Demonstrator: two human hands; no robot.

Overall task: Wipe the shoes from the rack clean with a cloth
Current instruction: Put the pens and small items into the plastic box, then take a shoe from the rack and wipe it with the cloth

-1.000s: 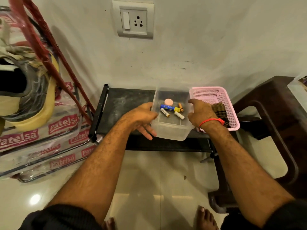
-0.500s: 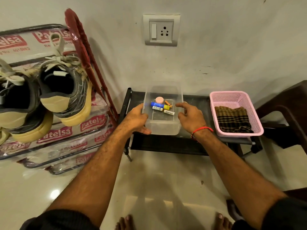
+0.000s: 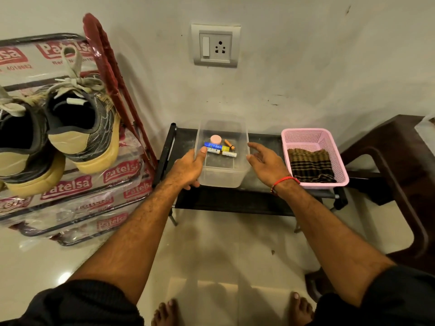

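Two dark sneakers with tan soles, one (image 3: 82,128) and another (image 3: 21,147), sit heel-out on the red-framed rack (image 3: 110,74) at the left. A folded dark checked cloth (image 3: 310,164) lies in a pink basket (image 3: 341,170) on the low black stand (image 3: 235,201). A clear plastic box (image 3: 221,177) with batteries and a pink cap stands on the same stand. My left hand (image 3: 188,168) grips the box's left wall, thumb over the rim. My right hand (image 3: 266,161) hovers just off the box's right wall, fingers spread and relaxed, holding nothing.
A wall socket (image 3: 215,45) is above the stand. A dark brown chair (image 3: 395,175) stands at the right, close to the basket. My bare feet (image 3: 299,309) are on the glossy tile floor below. The rack shelves are wrapped in printed plastic.
The box was shifted left, away from the pink basket, and set on the stand. My right hand has come off its right wall; the view pulled back, showing the shoes more.
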